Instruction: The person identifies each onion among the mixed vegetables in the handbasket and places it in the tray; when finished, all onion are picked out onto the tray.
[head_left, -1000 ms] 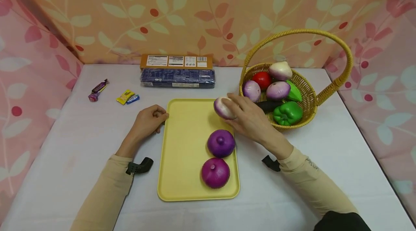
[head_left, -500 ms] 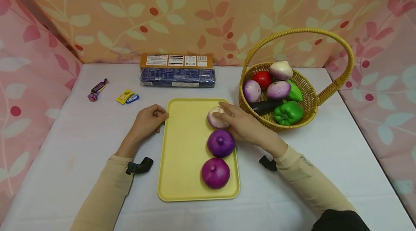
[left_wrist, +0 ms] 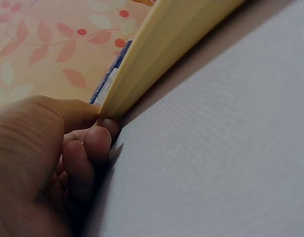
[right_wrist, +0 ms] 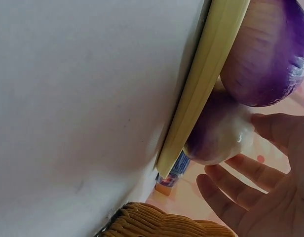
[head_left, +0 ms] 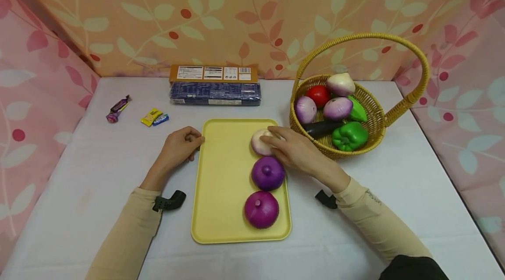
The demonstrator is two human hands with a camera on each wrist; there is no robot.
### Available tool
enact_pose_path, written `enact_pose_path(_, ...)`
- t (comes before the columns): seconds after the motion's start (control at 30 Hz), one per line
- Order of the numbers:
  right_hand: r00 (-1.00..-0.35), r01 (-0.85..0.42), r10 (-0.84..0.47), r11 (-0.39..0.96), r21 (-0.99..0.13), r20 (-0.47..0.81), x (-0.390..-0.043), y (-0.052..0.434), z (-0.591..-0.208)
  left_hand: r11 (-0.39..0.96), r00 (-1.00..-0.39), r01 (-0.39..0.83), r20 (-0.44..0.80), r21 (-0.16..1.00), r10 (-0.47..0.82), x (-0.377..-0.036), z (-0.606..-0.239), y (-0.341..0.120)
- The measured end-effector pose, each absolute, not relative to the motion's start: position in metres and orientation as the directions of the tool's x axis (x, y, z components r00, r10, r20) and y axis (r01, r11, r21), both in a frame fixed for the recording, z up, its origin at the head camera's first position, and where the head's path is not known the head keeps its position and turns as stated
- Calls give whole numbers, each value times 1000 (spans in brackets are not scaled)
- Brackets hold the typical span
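- From my head view the light is even and soft, seemingly from above; the white bench [head_left: 98,170] reads bright without glare.
- Shadows are faint, just thin dark rims under the yellow tray [head_left: 221,192] and basket [head_left: 335,150].
- The head view bows slightly at its edges.
- My left wrist view is close and soft; the fingers [left_wrist: 90,148] cast a dark shadow.
- My right wrist view blurs the near purple onion [right_wrist: 265,54].

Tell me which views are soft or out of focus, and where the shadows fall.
Head view: sharp, evenly lit, only faint shadows beside the yellow tray. Left wrist view: the left hand is blurred up close, with dark shadow under its fingers. Right wrist view: the right hand and the pale onion look soft.
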State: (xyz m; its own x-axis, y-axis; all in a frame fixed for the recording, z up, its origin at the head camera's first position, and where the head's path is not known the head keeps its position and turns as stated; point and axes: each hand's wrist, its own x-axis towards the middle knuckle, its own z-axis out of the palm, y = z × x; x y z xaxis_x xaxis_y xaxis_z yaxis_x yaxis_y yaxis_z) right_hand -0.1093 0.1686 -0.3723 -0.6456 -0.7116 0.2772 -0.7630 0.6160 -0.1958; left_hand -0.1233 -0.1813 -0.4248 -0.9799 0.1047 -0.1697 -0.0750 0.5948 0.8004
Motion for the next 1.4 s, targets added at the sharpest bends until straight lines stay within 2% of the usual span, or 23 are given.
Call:
enact_pose_path(0.57,-678,-735,-697,656,-174,233,-105,173,-360,584,-980,-77,-170,808,107,-122,-426,-181)
enact_pose_path(0.67,-670,-739,-691,654,-159,273,-104,178,-347,588,-980,-70,-165,806,110,-122,-425,-182)
enact_pose_path(0.83,-643,-738,-649,667,-101,408,-113,192,-310,596,-981,-58,-158,801,117,-123,-423,-184)
enact_pose_path(0.97,-701,-653,-578,756,-49,418,-130,206,-279,596,-980,-51,-154,801,123,-124,-422,-186)
enact_pose_path(1.1,-824,-512,-479,858,-36,303,-157,224,-258,594,-980,-59,-160,802,118,-125,-422,-186)
enact_pose_path(1.23,-935,-347,-341,936,-53,101,-190,243,-253,595,-979,-67,-169,801,117,-124,-424,-185)
enact_pose_path(1.3,-964,-262,-264,963,-58,-36,-206,251,-255,594,-978,-70,-174,802,120,-124,-424,-184)
enact_pose_path(1.4,-958,-170,-179,984,-59,-226,-224,263,-257,593,-977,-77,-180,801,117,-124,-426,-183)
